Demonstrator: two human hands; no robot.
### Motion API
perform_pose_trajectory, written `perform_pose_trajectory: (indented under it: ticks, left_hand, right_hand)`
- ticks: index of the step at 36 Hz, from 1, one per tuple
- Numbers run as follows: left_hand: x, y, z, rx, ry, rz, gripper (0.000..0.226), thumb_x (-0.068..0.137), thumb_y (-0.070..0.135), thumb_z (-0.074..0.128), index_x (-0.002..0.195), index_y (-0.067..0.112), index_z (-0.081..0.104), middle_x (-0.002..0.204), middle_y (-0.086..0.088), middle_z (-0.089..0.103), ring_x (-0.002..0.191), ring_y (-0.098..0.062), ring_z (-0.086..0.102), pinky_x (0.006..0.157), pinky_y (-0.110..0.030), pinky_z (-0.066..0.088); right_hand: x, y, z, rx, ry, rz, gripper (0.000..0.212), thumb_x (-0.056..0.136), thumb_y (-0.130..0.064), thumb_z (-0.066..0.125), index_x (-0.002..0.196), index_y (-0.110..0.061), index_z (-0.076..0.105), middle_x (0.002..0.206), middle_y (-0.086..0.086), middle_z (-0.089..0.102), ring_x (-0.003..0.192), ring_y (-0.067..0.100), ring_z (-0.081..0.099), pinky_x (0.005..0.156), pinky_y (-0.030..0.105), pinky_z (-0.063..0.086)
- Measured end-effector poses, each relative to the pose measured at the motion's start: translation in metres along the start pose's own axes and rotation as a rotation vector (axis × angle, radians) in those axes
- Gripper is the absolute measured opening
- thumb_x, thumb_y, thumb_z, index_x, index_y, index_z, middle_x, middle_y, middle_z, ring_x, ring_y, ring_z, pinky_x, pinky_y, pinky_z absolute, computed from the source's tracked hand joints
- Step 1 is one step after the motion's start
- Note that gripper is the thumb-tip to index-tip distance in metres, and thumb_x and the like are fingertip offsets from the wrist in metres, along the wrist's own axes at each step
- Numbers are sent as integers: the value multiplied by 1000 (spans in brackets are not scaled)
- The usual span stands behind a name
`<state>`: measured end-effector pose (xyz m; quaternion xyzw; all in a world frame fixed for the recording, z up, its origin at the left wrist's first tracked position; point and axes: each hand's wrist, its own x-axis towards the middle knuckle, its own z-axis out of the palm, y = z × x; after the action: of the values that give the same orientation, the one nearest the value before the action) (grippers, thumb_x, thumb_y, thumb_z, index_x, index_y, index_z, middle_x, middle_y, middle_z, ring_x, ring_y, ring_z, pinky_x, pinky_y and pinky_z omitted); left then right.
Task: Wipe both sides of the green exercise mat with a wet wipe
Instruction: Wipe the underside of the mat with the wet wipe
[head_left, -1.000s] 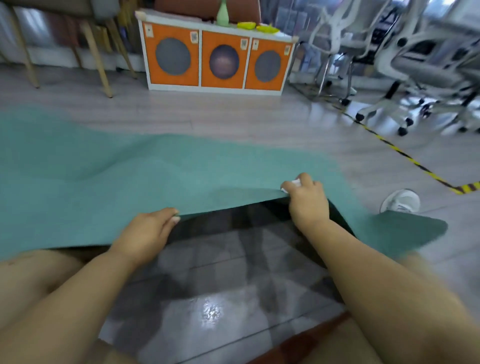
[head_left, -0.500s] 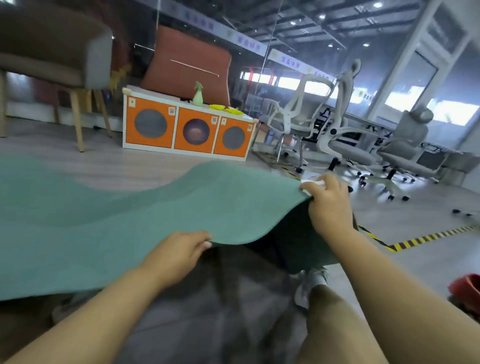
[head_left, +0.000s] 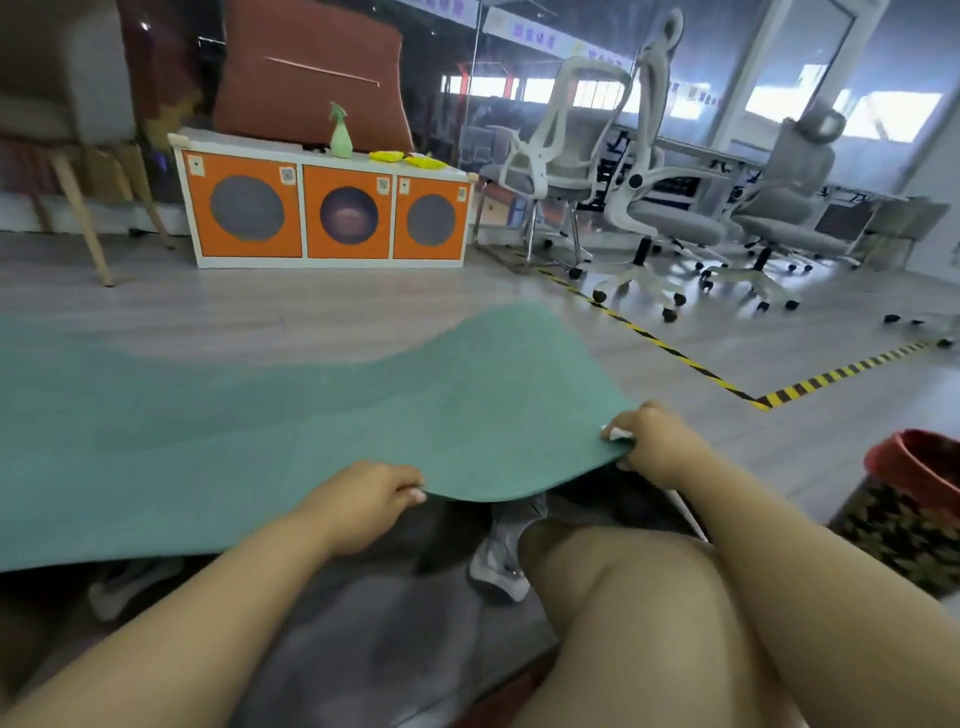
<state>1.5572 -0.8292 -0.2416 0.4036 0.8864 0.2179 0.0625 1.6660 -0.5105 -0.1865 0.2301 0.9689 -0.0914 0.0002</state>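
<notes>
Flipping the green mat (head_left: 249, 426), looks like.
Both hands are gripping its near edge lifted off the floor: left hand (head_left: 363, 501) pinching it, right hand (head_left: 657, 441) clamping mat plus wet wipe (head_left: 618, 434); next it's needing a turn-over.

The green exercise mat (head_left: 249, 426) hangs lifted and wavy above the floor, a white wet wipe (head_left: 617, 434) bunched at its near edge.

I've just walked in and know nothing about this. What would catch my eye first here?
The big green mat fills the foreground, its near edge lifted off the floor by the left hand and the right hand, which also pinches a white wipe. Behind it stands a bright orange-fronted cabinet with a pale green spray bottle on top, and white office chairs sit to the right.
</notes>
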Motion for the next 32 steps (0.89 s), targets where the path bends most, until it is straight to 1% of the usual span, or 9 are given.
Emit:
perform_pose_trajectory:
  ticks: [2, 5, 7, 10, 14, 18, 26, 30, 32]
  left_hand:
    - [0, -1, 7, -23, -41, -15, 19, 96, 31, 51, 99, 19, 65, 103, 0, 68, 99, -19, 60, 83, -26, 45]
    - [-1, -6, 16, -18, -89, -19, 17, 95, 31, 53, 102, 22, 66, 105, 3, 67, 101, -15, 59, 83, -23, 43]
    - [-3, -10, 22, -7, -125, -31, 18, 95, 32, 52, 103, 23, 65, 105, 4, 67, 100, -15, 59, 83, -23, 44]
    - [-3, -15, 33, 10, -156, -51, 19, 96, 33, 51, 103, 23, 65, 104, 3, 67, 99, -16, 59, 81, -23, 43]
    - [1, -19, 46, 36, -170, -74, 22, 96, 34, 49, 102, 21, 66, 104, 1, 68, 99, -19, 60, 85, -29, 47]
    - [5, -14, 59, -10, -186, -76, 20, 95, 30, 52, 98, 18, 68, 102, 1, 69, 98, -17, 60, 85, -26, 45]
    - [12, -14, 97, -128, -414, -56, 20, 94, 25, 56, 101, 12, 69, 106, -4, 68, 99, -15, 60, 74, -18, 35]
    - [6, -34, 110, -213, -498, -142, 26, 83, 35, 70, 104, 18, 71, 105, 5, 70, 93, -3, 60, 77, -13, 41]
    - [5, -45, 114, -262, -532, -158, 30, 79, 35, 74, 103, 17, 71, 103, 4, 71, 93, -5, 62, 81, -16, 44]
  right_hand:
    - [0, 5, 4, -67, -106, -11, 41, 77, -3, 67, 114, -19, 65, 121, 10, 55, 116, 26, 48, 93, 26, 39]
    - [-4, 3, 16, -43, -120, -26, 35, 82, 0, 55, 110, -18, 67, 120, 7, 61, 113, 25, 53, 83, 22, 38]
    - [-5, -4, 25, 17, -124, -25, 40, 83, 4, 47, 110, -16, 68, 120, 6, 62, 112, 23, 56, 79, 18, 37]
    - [2, -16, 41, 32, -158, -64, 44, 83, 4, 43, 113, -17, 66, 123, 4, 61, 115, 22, 53, 86, 19, 38]
    - [18, -28, 66, 61, -199, -137, 43, 83, 0, 43, 112, -22, 66, 124, 7, 58, 112, 25, 53, 90, 26, 42]
    - [27, -34, 80, 100, -225, -171, 37, 88, -4, 43, 113, -18, 66, 125, 4, 59, 112, 25, 53, 86, 26, 41]
    - [50, -31, 103, 155, -272, -133, 32, 86, -6, 48, 110, -17, 67, 119, 2, 63, 109, 22, 55, 88, 27, 43]
    - [67, -39, 123, 113, -351, -113, 30, 87, -10, 50, 111, -17, 65, 119, 3, 62, 110, 23, 55, 92, 30, 44]
    - [74, -46, 136, 87, -373, -131, 28, 89, -13, 50, 113, -16, 64, 121, 5, 62, 112, 23, 54, 91, 29, 43]
